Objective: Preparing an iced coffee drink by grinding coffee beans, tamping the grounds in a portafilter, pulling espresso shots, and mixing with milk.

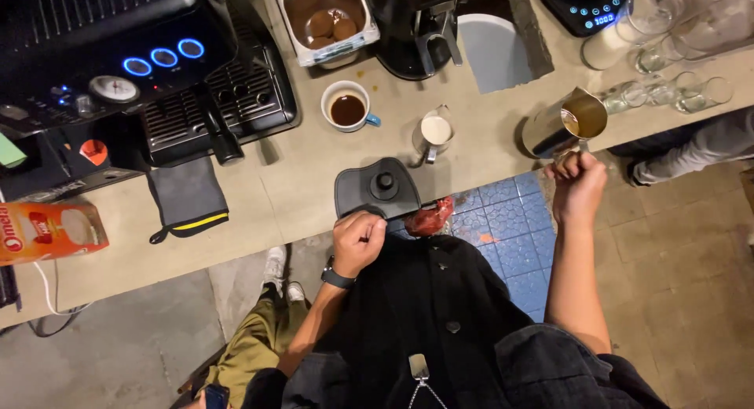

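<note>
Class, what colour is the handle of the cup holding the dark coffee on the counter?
Blue; the cup itself is white. The head view shows it best.

Left hand [357, 240] loosely fisted; right hand [579, 185] clenched, arm extended.

The cup [348, 107] stands on the counter [298, 173], right of the espresso machine [133, 71]. Right of it sits the small milk jug [433, 134] (tamping mat [377, 188] nearer the edge), then the steel pitcher [561, 125].
</note>
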